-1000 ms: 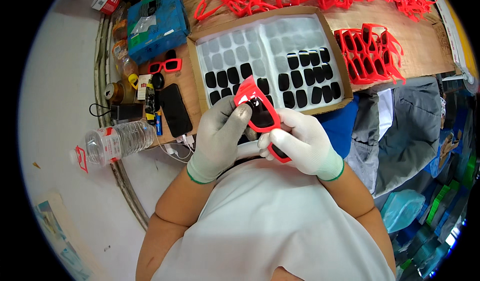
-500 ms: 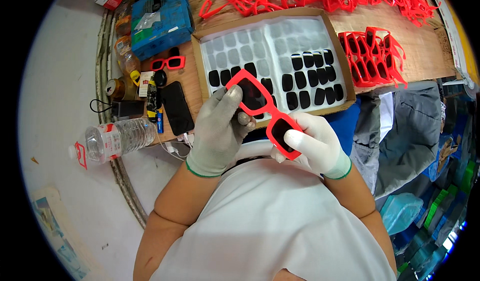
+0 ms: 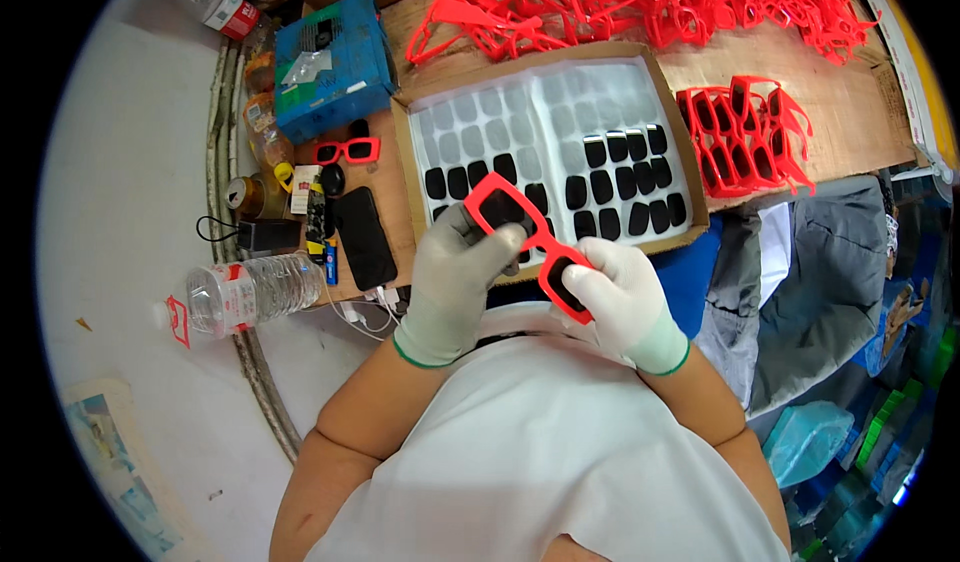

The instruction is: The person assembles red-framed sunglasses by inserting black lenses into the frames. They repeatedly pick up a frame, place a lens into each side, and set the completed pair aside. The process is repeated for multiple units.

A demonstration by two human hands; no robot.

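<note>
Bottle (image 3: 245,295) of clear plastic is at left; right of it, a dark phone (image 3: 366,237) lies on the desk (image 3: 850,112). Next, the gloved left hand (image 3: 452,274) pinches one end of the red sunglasses (image 3: 544,236), which slant down rightward before a cardboard box (image 3: 407,162) holding rows of dark lenses (image 3: 600,184). The gloved right hand (image 3: 622,297) grips their other end, thumb against the front. Farther right, more red pairs (image 3: 742,144) sit bunched together.

Left head-worn fisheye: close above torso (image 3: 555,442), facing down toward worktable (image 3: 850,112).
</note>
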